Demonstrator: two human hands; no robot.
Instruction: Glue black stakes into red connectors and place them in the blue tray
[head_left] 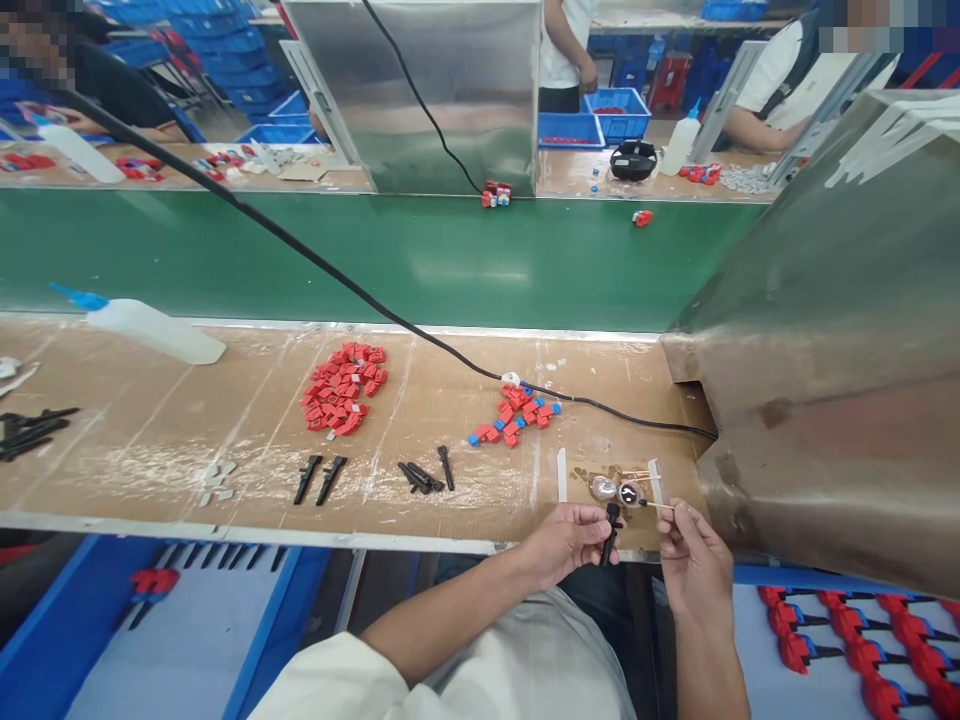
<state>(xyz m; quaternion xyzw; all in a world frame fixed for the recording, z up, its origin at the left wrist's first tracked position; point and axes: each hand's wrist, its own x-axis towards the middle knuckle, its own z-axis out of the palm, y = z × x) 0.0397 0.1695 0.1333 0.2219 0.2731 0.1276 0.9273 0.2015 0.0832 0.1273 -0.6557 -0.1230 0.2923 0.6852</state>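
Near the table's front edge, my left hand pinches a small black plastic part, which stands roughly upright between thumb and fingers. My right hand is closed on a thin pale stick with a dark tip. The tip points left and lies at the edge of a small round dish with something dark in it; whether they touch I cannot tell. Beside it sits a clear round lid or dish. Brown stains surround both, between strips of white tape.
Red parts, red and blue parts and black parts lie on the table. A black cable crosses above it. A metal housing stands right; a plastic bottle lies left. Beyond the green belt, other people sit or stand.
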